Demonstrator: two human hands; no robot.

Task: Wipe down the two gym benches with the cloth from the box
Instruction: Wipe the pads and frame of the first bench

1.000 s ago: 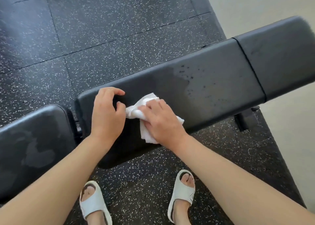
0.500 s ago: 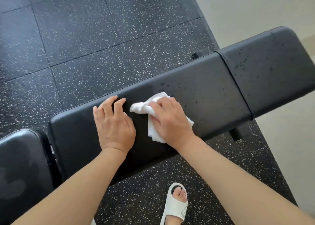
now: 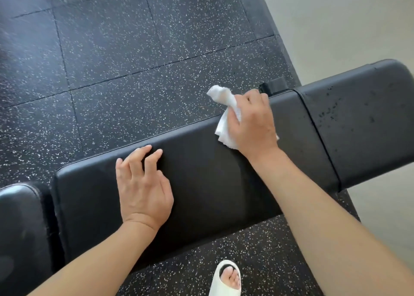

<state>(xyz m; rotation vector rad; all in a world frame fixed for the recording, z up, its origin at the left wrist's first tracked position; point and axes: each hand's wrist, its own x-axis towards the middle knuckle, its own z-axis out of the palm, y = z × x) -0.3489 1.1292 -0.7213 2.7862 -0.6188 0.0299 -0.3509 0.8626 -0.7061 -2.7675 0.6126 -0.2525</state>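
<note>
A crumpled white cloth (image 3: 226, 116), bunched and creased, sits at the far edge of a black padded gym bench (image 3: 212, 183), at about 1 o'clock in the view, one end sticking up past the pad. The right hand (image 3: 253, 123) clutches it against the pad. The left hand (image 3: 143, 183) rests open-fingered on the pad at 8 o'clock. Dark droplets speckle the adjoining pad section (image 3: 363, 121) at 3 o'clock. A second bench (image 3: 20, 228) lies at 9 o'clock. No writing is legible.

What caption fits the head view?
Right hand wipes the bench with a cloth; left hand rests on it.
</note>
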